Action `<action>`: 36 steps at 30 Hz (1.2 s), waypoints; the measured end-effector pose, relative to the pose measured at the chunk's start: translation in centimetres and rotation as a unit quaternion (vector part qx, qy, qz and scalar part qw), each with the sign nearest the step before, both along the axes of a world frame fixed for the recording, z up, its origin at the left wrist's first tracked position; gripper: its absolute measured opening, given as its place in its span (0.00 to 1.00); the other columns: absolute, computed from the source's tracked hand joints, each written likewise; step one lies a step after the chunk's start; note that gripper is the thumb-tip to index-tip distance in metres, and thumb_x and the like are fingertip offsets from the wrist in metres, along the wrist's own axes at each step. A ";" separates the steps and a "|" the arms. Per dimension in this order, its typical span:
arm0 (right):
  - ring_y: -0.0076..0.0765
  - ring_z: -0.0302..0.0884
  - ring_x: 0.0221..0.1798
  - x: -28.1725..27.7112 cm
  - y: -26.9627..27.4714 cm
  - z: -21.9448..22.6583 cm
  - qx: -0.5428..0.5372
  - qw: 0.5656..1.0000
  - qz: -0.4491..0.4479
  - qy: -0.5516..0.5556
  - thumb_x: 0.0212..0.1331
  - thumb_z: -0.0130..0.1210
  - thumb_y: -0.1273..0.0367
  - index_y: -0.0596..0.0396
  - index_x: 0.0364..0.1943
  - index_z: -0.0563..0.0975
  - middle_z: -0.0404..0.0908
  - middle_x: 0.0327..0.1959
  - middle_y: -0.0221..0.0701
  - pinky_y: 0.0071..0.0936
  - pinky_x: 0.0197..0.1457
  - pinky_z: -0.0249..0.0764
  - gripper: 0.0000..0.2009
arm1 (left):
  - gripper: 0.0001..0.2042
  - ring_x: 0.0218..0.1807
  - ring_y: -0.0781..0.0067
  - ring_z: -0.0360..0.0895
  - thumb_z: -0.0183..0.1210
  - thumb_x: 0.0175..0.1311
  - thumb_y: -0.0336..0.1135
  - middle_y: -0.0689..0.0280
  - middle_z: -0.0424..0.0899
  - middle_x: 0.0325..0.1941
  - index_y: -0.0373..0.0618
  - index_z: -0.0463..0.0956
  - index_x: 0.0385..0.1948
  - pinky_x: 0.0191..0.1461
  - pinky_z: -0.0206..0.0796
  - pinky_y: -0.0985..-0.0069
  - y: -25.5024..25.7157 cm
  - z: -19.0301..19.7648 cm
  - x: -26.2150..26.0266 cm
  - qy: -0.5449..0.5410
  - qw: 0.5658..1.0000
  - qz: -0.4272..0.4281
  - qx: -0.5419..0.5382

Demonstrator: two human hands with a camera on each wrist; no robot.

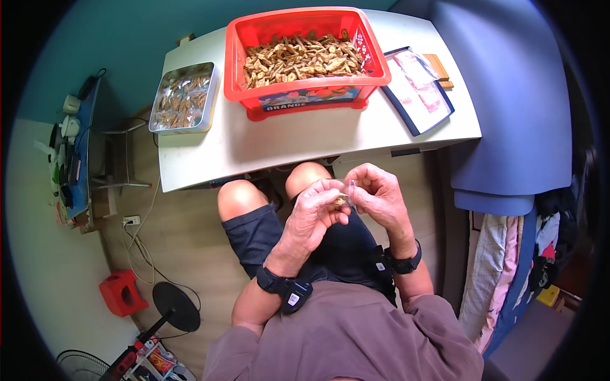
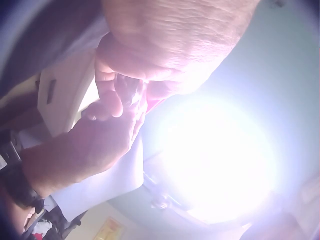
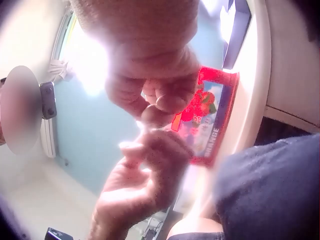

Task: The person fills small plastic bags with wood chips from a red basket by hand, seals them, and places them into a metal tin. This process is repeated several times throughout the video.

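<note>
Above the lap, both hands meet at a small clear plastic bag (image 1: 344,199) with a few brownish dried slices in its bottom. My left hand (image 1: 309,214) pinches the bag between thumb and fingers. At the bag's other end, the right hand (image 1: 382,198) grips the clear plastic with curled thumb and index finger. Strong glare washes out the bag (image 2: 131,91) in the left wrist view. In the right wrist view the right fingers hide most of it. A red basket (image 1: 236,63) on the table beyond holds a heap of dried slices (image 1: 305,60).
On the white table (image 1: 273,147), a metal tin (image 1: 212,95) with several filled clear bags stands left of the basket. A dark-edged tray (image 1: 399,110) with clear plastic bags (image 1: 420,73) lies to the right, next to wooden pieces (image 1: 438,68). The table's front edge is just beyond the knees.
</note>
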State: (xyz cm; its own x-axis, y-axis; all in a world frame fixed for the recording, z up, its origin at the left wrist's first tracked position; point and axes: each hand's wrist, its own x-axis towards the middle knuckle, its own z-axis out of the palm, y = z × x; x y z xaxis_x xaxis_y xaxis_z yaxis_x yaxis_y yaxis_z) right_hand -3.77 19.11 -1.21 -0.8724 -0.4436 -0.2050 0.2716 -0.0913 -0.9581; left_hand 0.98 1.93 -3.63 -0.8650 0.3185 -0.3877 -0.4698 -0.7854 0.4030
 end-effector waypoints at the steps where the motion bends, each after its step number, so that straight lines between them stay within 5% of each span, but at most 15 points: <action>1: 0.11 0.71 0.25 -0.2 0.4 0.0 -0.002 1.000 -0.001 0.000 0.66 0.58 0.74 0.59 0.42 0.77 0.79 0.28 0.22 0.13 0.24 0.65 0.05 | 0.09 0.35 0.71 0.82 0.57 0.70 0.34 0.62 0.82 0.36 0.39 0.75 0.44 0.36 0.78 0.75 0.2 -0.2 -0.1 -0.013 1.000 -0.014 0.010; 10: 0.10 0.72 0.28 -1.1 2.0 1.2 0.010 0.999 0.004 0.049 0.63 0.58 0.78 0.61 0.40 0.78 0.79 0.29 0.22 0.13 0.29 0.67 0.04 | 0.06 0.34 0.72 0.83 0.59 0.68 0.29 0.62 0.83 0.35 0.39 0.76 0.42 0.36 0.80 0.78 1.6 0.5 -1.1 -0.023 0.999 -0.047 0.013; 16: 0.10 0.65 0.24 -3.4 1.9 3.6 0.126 0.983 0.015 0.135 0.59 0.58 0.81 0.61 0.43 0.78 0.75 0.23 0.20 0.15 0.26 0.62 0.09 | 0.06 0.33 0.72 0.83 0.57 0.70 0.31 0.61 0.82 0.34 0.39 0.77 0.42 0.35 0.79 0.79 0.9 1.2 -3.4 0.036 0.998 -0.037 -0.030; 25: 0.13 0.69 0.22 -11.1 -1.8 11.1 0.186 0.949 0.038 0.250 0.60 0.56 0.82 0.60 0.49 0.77 0.76 0.23 0.22 0.17 0.26 0.67 0.13 | 0.07 0.32 0.74 0.82 0.57 0.70 0.34 0.63 0.82 0.33 0.41 0.75 0.40 0.30 0.76 0.79 -3.0 4.8 -11.1 0.128 0.988 0.051 -0.063; 31: 0.16 0.71 0.25 -19.4 -6.1 14.5 0.243 0.904 0.091 0.339 0.62 0.57 0.79 0.62 0.41 0.79 0.77 0.24 0.22 0.19 0.28 0.69 0.06 | 0.06 0.29 0.75 0.81 0.57 0.71 0.35 0.64 0.82 0.32 0.43 0.75 0.40 0.27 0.74 0.78 -5.1 7.2 -14.8 0.183 0.980 0.081 -0.011; 33: 0.18 0.72 0.26 -21.6 -8.7 14.5 0.249 0.921 0.113 0.279 0.60 0.57 0.79 0.62 0.41 0.79 0.77 0.24 0.26 0.21 0.30 0.69 0.06 | 0.05 0.28 0.75 0.80 0.56 0.70 0.33 0.63 0.81 0.32 0.43 0.75 0.40 0.24 0.71 0.79 -5.9 7.0 -14.8 0.146 0.985 0.086 0.014; 35: 0.17 0.74 0.29 -23.9 -11.0 13.6 0.350 0.833 0.233 0.360 0.61 0.59 0.78 0.60 0.42 0.79 0.80 0.29 0.26 0.22 0.31 0.71 0.07 | 0.05 0.27 0.75 0.78 0.55 0.71 0.34 0.62 0.79 0.31 0.44 0.74 0.39 0.22 0.69 0.78 -6.7 6.9 -14.7 0.116 0.986 0.108 0.053; 36: 0.24 0.76 0.29 -24.4 -12.5 13.2 0.370 0.812 0.254 0.373 0.58 0.59 0.77 0.59 0.44 0.79 0.79 0.28 0.31 0.27 0.33 0.71 0.09 | 0.05 0.27 0.75 0.78 0.55 0.71 0.34 0.62 0.79 0.31 0.44 0.74 0.39 0.22 0.69 0.78 -7.3 7.0 -14.8 0.112 0.986 0.112 0.053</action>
